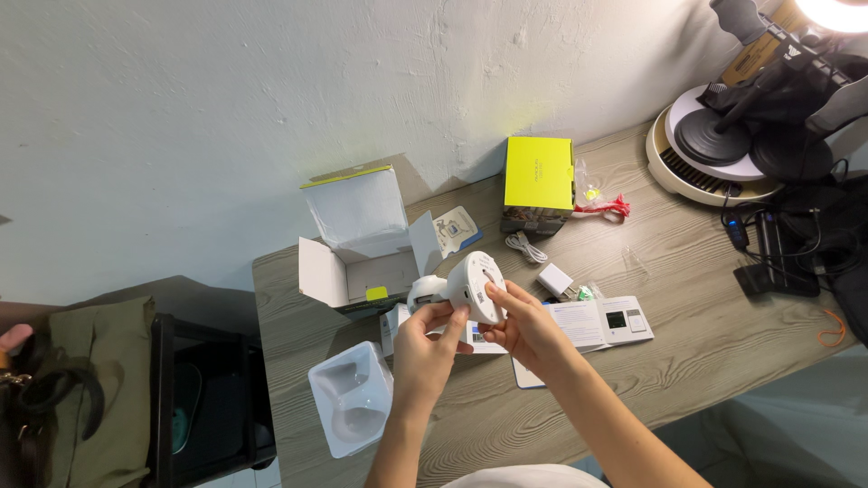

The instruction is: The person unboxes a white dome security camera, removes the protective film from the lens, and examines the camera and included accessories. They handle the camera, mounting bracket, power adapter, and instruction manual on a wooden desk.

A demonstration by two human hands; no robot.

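**White dome camera held over desk, both hands on it**

Person holds a small white dome-shaped security camera point(466, 287) above the grey wood-grain desk point(705, 352), just in front of the open white carton point(357, 239).

- Left hand point(425, 348): fingers closed round the lower edge of the round base, thumb up against the underside.
- Right hand point(524, 327): fingers curled behind the base, thumb pressed flat on its face near the small openings. Neither hand is spread wide; both are closed on the camera.
- The flat round base faces the person; the ball-shaped head points away towards the carton.

Handling, my read:
- Looks like a hard plastic shell, light, rigid. One hand could carry it.
- Smooth glossy finish, so probably slippery; a rim grip beats a pinch on the dome.
- Best hold is the base edge, as now. Head likely swivels, so gripping there may let it turn in the hand.
- Lens side looks like the fragile part; keep fingers off it.

Nearby: moulded white packing tray point(351, 398) at the desk's near left corner, leaflet point(597, 323) lying open under the right forearm, white plug adapter point(554, 280) and coiled white cable point(526, 246) just beyond, yellow-green box point(539, 176) by the wall.
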